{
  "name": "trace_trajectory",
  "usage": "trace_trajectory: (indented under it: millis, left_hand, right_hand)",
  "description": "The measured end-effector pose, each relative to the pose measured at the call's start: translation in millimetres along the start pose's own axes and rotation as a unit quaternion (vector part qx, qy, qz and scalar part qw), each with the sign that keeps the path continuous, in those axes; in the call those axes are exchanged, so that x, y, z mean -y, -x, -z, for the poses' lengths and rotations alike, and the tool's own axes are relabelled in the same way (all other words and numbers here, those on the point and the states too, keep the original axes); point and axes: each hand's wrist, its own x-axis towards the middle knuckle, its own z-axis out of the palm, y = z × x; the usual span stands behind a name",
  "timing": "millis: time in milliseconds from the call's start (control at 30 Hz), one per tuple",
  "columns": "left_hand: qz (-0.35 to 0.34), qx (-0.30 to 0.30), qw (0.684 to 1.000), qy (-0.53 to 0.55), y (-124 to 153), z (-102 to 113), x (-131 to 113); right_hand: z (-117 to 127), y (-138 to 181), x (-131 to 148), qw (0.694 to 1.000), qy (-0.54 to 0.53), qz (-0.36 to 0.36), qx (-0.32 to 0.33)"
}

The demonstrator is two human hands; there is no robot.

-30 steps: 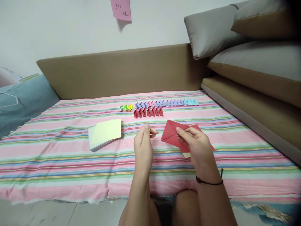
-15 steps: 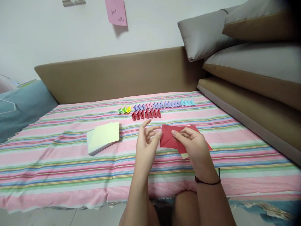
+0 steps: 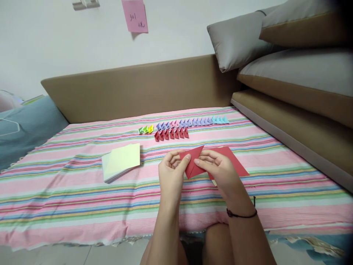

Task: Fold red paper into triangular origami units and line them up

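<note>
Between my two hands is a creased sheet of red paper [image 3: 194, 157], turned so that a corner points up. My left hand [image 3: 173, 165] pinches its left side, thumb on top and fingers beneath. My right hand [image 3: 216, 163] pinches the right side the same way. Under and beyond my right hand lie more red sheets [image 3: 234, 162], with a pale yellow edge showing below them. Farther back stands a row of small folded red paper pieces [image 3: 171, 134].
Behind the red row runs a line of folded purple, pink and blue pieces [image 3: 194, 122], with green and yellow ones [image 3: 146, 129] to the left. A paper stack [image 3: 122, 162] lies left on the striped cloth [image 3: 82, 198]. Grey cushions [image 3: 298, 71] pile up at the right.
My left hand has closed onto the red paper, its fingers loose and apart before. The paper has turned from lying square to standing on a corner.
</note>
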Motion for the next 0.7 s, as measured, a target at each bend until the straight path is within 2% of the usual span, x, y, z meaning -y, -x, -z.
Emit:
trace_trajectory:
  millis: [167, 333, 500, 700]
  left_hand:
    - [0.011, 0.009, 1.0, 0.019, 1, 1, -2]
    - [0.021, 0.07, 0.996, -0.052, 0, 5, -9]
    - [-0.008, 0.041, 0.997, -0.068, 0, 4, -8]
    - [0.005, 0.065, 0.996, -0.068, -2, 7, -6]
  right_hand:
    - [-2, 0, 0, 0.998, -0.057, 0.002, -0.041]
    - [0, 1, 5, 0.992, -0.107, 0.01, -0.072]
    - [0, 1, 4, 0.993, -0.089, 0.009, -0.071]
    - [-1, 3, 2, 0.996, -0.058, 0.028, -0.06]
